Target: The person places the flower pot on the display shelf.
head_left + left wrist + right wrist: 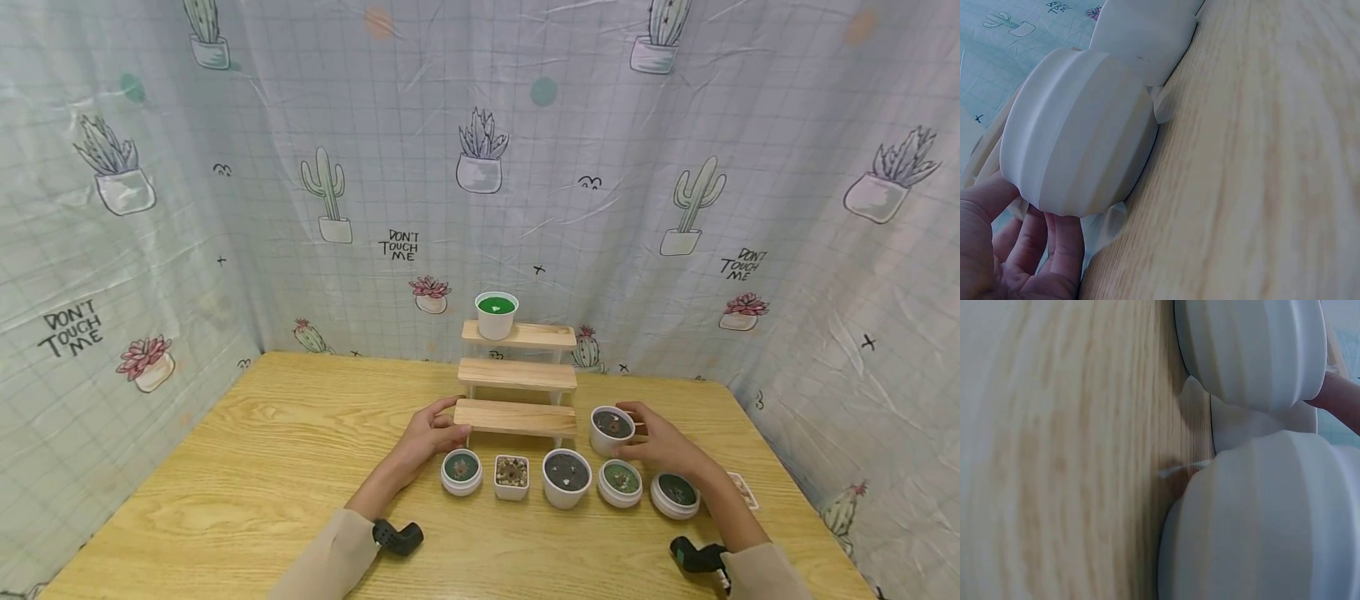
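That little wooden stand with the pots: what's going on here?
A person has both hands at work around the three-step wooden stand. The left hand holds the left end of its lowest step. The right hand grips a white pot with a dark filling just beyond the right end; I can't tell whether it is lifted. A green-topped pot stands on the top step, and more small pots sit on the table in front.

Head camera overlooks the table (247, 442) wrist cameras skim closely.
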